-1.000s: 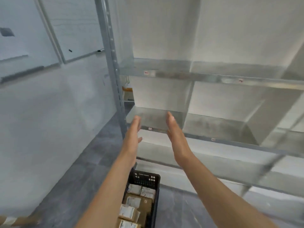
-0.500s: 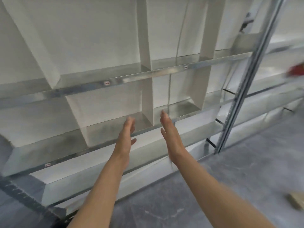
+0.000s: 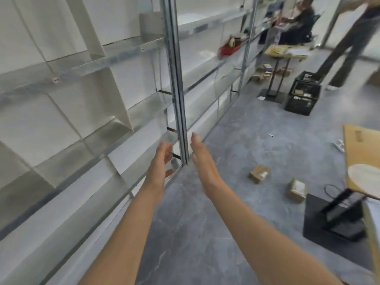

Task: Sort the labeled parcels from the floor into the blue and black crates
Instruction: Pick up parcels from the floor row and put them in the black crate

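Note:
Both my arms reach forward at mid-frame. My left hand [image 3: 159,164] and my right hand [image 3: 202,159] are empty, palms facing each other, fingers straight or relaxed. Two brown labeled parcels lie on the grey floor to the right of my hands: one parcel [image 3: 259,173] nearer the shelving, the other parcel [image 3: 296,190] further right. A stack of black crates [image 3: 304,93] holding small parcels stands on the floor at the far right. No blue crate is in view.
Metal shelving [image 3: 176,79] with white dividers runs along the left. A wooden table edge [image 3: 357,157] and a black stand [image 3: 333,219] are at the right. Two people and a small table [image 3: 283,52] are at the back right.
The view has swung to the right, from the shelf bay and a black crate of parcels below me to the open floor with parcels. My hands stay raised and empty.

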Tool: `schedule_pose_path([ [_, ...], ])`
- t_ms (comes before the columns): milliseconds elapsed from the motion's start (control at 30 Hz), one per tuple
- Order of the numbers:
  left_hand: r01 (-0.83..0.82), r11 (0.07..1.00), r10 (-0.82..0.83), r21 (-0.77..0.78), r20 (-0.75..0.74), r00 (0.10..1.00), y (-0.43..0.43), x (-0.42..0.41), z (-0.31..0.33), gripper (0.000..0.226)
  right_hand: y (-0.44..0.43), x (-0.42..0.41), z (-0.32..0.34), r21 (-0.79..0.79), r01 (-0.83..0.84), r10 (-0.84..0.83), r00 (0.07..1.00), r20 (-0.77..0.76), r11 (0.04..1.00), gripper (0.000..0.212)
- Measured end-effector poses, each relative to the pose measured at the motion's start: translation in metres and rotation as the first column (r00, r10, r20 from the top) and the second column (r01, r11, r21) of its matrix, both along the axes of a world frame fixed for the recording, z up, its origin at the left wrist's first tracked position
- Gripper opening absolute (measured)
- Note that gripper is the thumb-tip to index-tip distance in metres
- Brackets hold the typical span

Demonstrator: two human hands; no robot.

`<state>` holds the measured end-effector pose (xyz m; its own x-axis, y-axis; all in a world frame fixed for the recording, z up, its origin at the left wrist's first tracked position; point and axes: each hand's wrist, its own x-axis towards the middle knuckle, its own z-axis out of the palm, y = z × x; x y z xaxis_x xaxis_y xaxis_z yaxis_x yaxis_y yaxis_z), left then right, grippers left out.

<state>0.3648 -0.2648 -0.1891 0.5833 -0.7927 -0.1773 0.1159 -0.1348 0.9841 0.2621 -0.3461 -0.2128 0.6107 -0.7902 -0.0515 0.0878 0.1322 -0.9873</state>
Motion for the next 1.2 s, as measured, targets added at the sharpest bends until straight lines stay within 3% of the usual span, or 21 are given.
schedule_pose_path([
  [67,0.093,0.996,-0.092,0.017,-0.014,0.996,-0.037,-0.019,-0.009,0.053,-0.026,-0.023,-0.008,0.017,0.076,-0.076,0.997,-0.011,0.997,0.056],
  [200,0.273,0.960,-0.273,0.068,-0.014,0.962,-0.106,-0.048,-0.031,0.068,-0.073,-0.059,-0.029,0.029,0.225,-0.223,0.972,-0.070,0.974,0.071],
  [400,0.465,0.875,-0.461,0.135,-0.060,0.885,-0.214,-0.067,-0.069,0.067,-0.150,-0.089,-0.067,0.084,0.424,-0.412,0.902,-0.129,0.902,0.086],
  [533,0.549,0.815,-0.535,0.187,-0.123,0.836,-0.287,-0.058,-0.092,0.064,-0.206,-0.092,-0.090,0.139,0.540,-0.511,0.837,-0.197,0.830,0.074],
  [700,0.601,0.757,-0.574,0.256,-0.178,0.799,-0.364,-0.039,-0.116,0.066,-0.262,-0.096,-0.105,0.189,0.656,-0.596,0.748,-0.292,0.731,0.064],
  [933,0.659,0.660,-0.622,0.361,-0.228,0.749,-0.447,-0.045,-0.147,0.068,-0.331,-0.119,-0.139,0.250,0.750,-0.662,0.660,-0.356,0.613,0.073],
  [1200,0.662,0.567,-0.628,0.491,-0.262,0.733,-0.558,-0.089,-0.203,0.070,-0.446,-0.169,-0.199,0.347,0.789,-0.673,0.613,-0.413,0.507,0.070],
])
